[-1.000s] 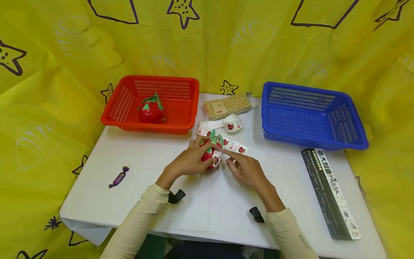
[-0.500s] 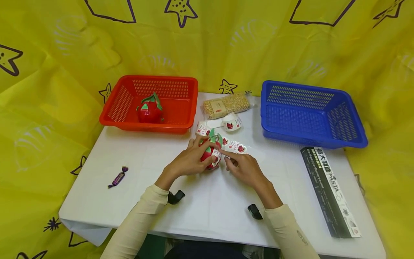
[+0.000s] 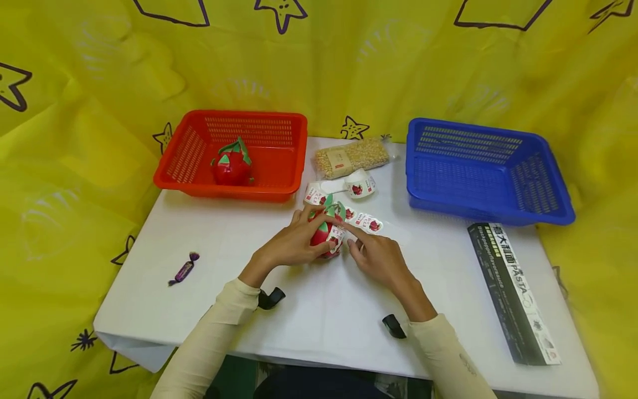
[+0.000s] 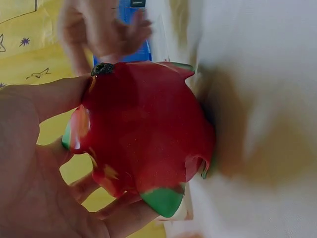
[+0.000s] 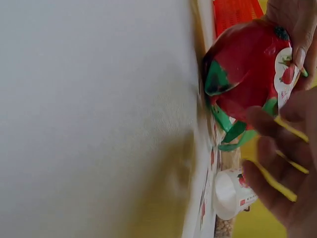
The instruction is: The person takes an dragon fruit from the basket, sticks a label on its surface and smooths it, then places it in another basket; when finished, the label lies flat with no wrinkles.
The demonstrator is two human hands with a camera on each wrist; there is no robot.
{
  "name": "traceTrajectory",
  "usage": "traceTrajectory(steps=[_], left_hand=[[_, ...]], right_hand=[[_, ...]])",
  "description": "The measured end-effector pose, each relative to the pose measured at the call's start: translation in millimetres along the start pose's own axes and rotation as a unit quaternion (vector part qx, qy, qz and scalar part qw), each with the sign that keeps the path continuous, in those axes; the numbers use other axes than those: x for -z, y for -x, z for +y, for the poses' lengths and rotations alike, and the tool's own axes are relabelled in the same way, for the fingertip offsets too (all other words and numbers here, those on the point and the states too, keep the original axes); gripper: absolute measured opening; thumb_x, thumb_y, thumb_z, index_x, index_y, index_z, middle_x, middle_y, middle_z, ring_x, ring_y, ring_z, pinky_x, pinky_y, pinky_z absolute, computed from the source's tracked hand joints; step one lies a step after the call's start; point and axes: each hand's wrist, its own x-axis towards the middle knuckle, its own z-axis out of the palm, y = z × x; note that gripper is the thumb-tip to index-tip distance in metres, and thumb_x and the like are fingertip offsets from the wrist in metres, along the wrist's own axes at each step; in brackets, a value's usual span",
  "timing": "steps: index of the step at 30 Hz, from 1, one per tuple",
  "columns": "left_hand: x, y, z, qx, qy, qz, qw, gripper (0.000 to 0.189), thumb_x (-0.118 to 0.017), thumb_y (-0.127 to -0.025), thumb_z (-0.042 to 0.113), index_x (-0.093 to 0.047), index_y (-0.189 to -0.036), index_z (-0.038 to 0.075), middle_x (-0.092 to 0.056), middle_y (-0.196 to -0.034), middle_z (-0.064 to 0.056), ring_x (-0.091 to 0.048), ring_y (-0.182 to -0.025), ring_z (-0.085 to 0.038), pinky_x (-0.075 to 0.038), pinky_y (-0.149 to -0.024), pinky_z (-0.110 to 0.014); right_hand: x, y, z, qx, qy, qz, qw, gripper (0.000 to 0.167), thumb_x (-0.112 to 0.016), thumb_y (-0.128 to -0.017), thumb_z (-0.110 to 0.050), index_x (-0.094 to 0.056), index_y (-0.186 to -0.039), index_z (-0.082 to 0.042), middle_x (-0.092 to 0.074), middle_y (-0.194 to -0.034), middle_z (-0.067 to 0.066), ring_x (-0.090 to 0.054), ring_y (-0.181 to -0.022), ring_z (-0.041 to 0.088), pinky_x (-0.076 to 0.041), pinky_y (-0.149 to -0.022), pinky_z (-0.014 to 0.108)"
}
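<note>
My left hand point(image 3: 294, 239) grips a red toy dragon fruit point(image 4: 143, 129) with green leaf tips on the white table. In the left wrist view its thumb and fingers curl round the fruit. A white label sticker point(image 5: 286, 74) with a red fruit picture lies on the fruit's side, under the left thumb. Beside it is my right hand point(image 3: 379, 259), its index finger extended to the fruit near the left fingertips and its other fingers loosely bent. A strip of similar labels point(image 3: 368, 223) lies behind the fruit, ending in a roll point(image 3: 360, 184).
A red basket point(image 3: 229, 192) at the back left holds another dragon fruit point(image 3: 232, 167). At the back right stands a blue basket point(image 3: 490, 214). A bag of yellow kernels point(image 3: 368, 155) lies between them. A pasta box point(image 3: 513, 293) lies far right, a purple wrapped candy point(image 3: 184, 270) left.
The right fingers have shifted slightly along the label beside the left fingertips. The left hand keeps its hold on the dragon fruit. The head view has tilted a little.
</note>
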Motion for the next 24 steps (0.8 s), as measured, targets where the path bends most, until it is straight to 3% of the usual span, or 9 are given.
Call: traceTrajectory(steps=[3, 7, 13, 21, 24], left_hand=[[1.1, 0.1, -0.6, -0.003, 0.008, -0.004, 1.0000, 0.051, -0.072, -0.100, 0.042, -0.055, -0.147, 0.034, -0.031, -0.166, -0.008, -0.038, -0.137, -0.031, -0.055, -0.096, -0.054], [1.0, 0.8, -1.6, 0.003, 0.009, -0.006, 0.9999, 0.054, -0.072, -0.100, 0.039, -0.054, -0.150, 0.036, -0.031, -0.165, -0.006, -0.038, -0.135, -0.030, -0.055, -0.094, -0.051], [0.2, -0.4, 1.1, -0.004, 0.012, -0.004, 0.9999, 0.054, -0.072, -0.101, 0.039, -0.054, -0.151, 0.034, -0.031, -0.165, -0.007, -0.038, -0.135, -0.031, -0.055, -0.094, -0.052], [-1.4, 1.1, 1.2, 0.006, 0.007, 0.000, 1.0000, 0.057, -0.072, -0.100, 0.042, -0.052, -0.153, 0.036, -0.029, -0.167, -0.008, -0.038, -0.136, -0.032, -0.055, -0.093, -0.056], [-1.0, 2.1, 0.4, 0.004, 0.013, -0.002, 0.9999, 0.057, -0.072, -0.100, 0.042, -0.052, -0.153, 0.037, -0.026, -0.168, -0.008, -0.036, -0.139, -0.034, -0.054, -0.096, -0.059]], right_hand=[[-3, 3.8, -3, 0.061, 0.010, 0.065, 0.9960, 0.046, -0.066, -0.094, -0.004, -0.075, -0.136, -0.022, -0.044, -0.056, -0.008, -0.036, -0.052, 0.005, -0.028, -0.048, 0.024], [-6, 6.2, -6, 0.096, 0.028, 0.089, 0.9910, 0.046, -0.066, -0.090, -0.001, -0.079, -0.129, -0.020, -0.041, -0.056, -0.010, -0.030, -0.054, 0.003, -0.025, -0.048, 0.020], [-3, 5.0, -11, 0.059, 0.049, 0.081, 0.9937, 0.049, -0.064, -0.091, -0.004, -0.076, -0.134, -0.025, -0.026, -0.055, -0.012, -0.019, -0.052, 0.005, -0.016, -0.047, 0.023], [-6, 3.9, -13, 0.028, 0.044, 0.067, 0.9964, 0.046, -0.066, -0.093, -0.006, -0.075, -0.135, -0.023, -0.027, -0.055, -0.012, -0.021, -0.051, 0.005, -0.020, -0.047, 0.024], [-8, 6.4, -15, 0.039, 0.038, 0.075, 0.9957, 0.047, -0.067, -0.092, -0.005, -0.075, -0.136, -0.021, -0.030, -0.055, -0.012, -0.024, -0.051, 0.004, -0.022, -0.046, 0.023]])
